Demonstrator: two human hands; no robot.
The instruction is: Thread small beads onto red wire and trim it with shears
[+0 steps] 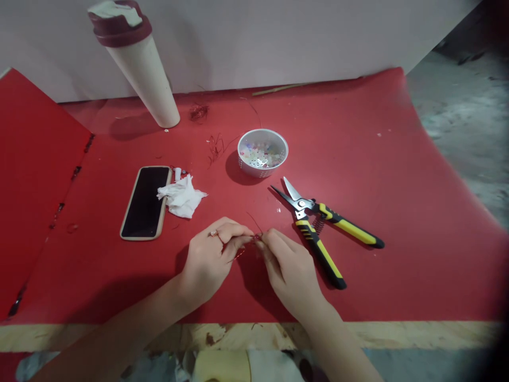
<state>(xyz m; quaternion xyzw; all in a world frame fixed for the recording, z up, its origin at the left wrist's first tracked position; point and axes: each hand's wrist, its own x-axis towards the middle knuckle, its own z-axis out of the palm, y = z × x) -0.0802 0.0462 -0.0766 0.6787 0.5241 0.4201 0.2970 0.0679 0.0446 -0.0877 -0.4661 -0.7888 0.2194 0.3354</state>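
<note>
Close to the table's front edge, my left hand [210, 254] and my right hand [289, 265] meet at their fingertips. Both pinch a thin dark red wire [254, 218]; one end sticks up above the fingers and a twisted part hangs below the left fingertips. Whatever sits right between the fingertips is mostly hidden. My left hand wears a ring [217, 234]. Just right of my right hand lie shears [304, 212] with yellow and black handles, their blades spread. Beyond my hands stands a small perforated bowl [262, 172] holding many small pale and coloured beads [260, 154].
A phone [145, 204] and a crumpled tissue [183, 197] lie at left. Behind them a white tumbler [149, 79] with a dark red lid stands by the wall. Wire scraps [216, 147] and a wire tangle [199, 112] lie on the red table covering [358, 148].
</note>
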